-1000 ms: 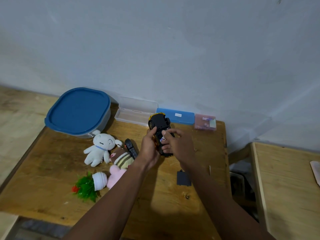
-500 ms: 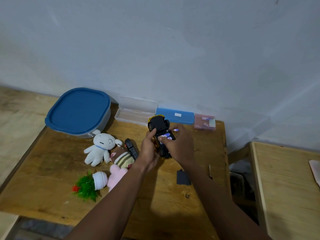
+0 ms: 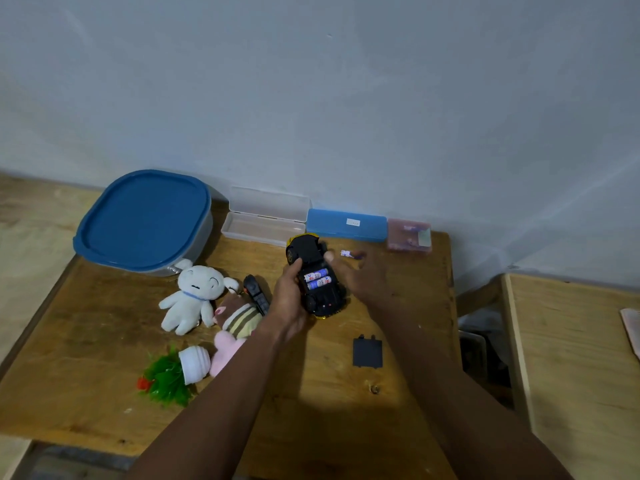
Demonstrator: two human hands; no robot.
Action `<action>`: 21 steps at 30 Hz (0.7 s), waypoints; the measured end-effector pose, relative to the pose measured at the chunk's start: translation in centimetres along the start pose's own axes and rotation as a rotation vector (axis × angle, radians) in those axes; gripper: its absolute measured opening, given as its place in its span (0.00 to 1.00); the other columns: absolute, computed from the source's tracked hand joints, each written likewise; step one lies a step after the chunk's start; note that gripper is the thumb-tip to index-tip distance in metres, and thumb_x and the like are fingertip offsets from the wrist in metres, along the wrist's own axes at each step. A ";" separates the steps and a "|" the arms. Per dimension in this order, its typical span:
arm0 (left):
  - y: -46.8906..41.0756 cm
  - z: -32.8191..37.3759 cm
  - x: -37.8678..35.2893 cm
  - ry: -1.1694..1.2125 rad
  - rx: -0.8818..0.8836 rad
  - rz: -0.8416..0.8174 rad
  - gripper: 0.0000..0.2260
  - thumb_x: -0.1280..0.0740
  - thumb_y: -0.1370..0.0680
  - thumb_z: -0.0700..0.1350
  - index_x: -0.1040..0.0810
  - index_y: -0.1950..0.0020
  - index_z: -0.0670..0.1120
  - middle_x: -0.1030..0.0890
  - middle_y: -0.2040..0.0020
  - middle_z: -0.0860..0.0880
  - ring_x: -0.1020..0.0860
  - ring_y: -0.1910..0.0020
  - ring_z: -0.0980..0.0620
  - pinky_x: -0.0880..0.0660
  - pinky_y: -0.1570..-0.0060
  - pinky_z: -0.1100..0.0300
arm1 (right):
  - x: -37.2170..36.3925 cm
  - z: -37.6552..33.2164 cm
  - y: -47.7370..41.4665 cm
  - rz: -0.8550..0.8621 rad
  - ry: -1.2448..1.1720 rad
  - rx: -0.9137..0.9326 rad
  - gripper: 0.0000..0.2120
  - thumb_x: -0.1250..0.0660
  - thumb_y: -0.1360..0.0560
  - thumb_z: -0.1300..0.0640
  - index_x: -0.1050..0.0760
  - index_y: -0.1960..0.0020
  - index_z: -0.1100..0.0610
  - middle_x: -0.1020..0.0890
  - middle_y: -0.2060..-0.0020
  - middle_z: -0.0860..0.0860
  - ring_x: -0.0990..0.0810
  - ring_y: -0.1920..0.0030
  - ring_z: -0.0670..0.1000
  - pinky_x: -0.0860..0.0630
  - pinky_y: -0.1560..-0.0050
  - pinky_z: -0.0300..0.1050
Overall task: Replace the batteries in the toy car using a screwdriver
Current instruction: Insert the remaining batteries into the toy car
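Two plush toys, black cover flank held toy car.

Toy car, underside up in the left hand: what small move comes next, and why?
Probably the right hand picks up the loose battery it reaches toward. The toy car, gripped by the left hand, shows two batteries seated; its cover lies off on the table.

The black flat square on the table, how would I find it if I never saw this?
Start at the wooden table and find the upside-down toy car held in the left hand. Nearer than the car lies the small battery cover, alone on bare wood. It is the only flat, dark, square piece, with two little tabs on its far edge.
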State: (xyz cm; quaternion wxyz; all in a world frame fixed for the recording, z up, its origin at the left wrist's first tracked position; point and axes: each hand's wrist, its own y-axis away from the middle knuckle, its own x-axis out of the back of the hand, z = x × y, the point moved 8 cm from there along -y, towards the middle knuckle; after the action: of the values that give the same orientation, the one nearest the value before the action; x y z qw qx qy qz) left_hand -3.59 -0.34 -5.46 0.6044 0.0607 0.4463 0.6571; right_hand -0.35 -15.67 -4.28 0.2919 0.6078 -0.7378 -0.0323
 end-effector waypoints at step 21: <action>0.5 0.6 0.5 0.040 0.087 -0.086 0.20 0.46 0.15 0.52 0.22 0.34 0.44 0.14 0.48 0.42 0.15 0.52 0.44 0.17 0.57 0.49 | 3.4 -3.7 3.1 0.393 -0.191 0.295 0.03 0.28 0.26 0.59 0.20 0.54 0.53 0.17 0.60 0.46 0.19 0.59 0.43 0.25 0.59 0.31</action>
State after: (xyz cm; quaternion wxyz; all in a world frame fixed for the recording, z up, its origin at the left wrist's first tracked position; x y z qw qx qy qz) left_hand -3.70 0.51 -4.99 0.6198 0.0544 0.4886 0.6117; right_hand -1.59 -16.85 1.38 0.1301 0.4831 -0.8625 0.0757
